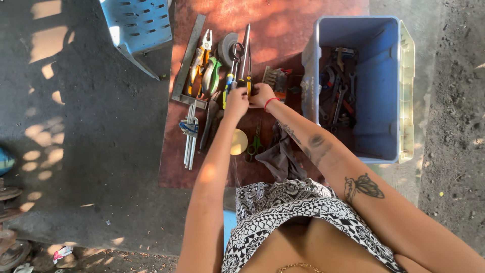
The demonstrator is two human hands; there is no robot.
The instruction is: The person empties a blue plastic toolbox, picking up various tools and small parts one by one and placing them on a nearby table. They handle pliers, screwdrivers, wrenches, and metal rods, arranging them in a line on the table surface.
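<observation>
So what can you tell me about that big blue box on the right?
The blue box is an open rectangular tub that looks like plastic, with a paler, yellowish rim along its right side. It sits on the ground at the right edge of the reddish mat, long side running away from the person. A pile of wrenches and other metal tools fills its left part; the rest of the floor is bare. Neither hand touches it.

A rust-red flat mat [283, 30] lies on grey ground. The rectangular plastic toolbox [384, 91] is blue, the slatted plastic chair [139, 25] pale blue, the round disc [239, 142] yellow, the crumpled cloth [280, 159] grey, the patterned garment [288, 207] black-and-white.
</observation>
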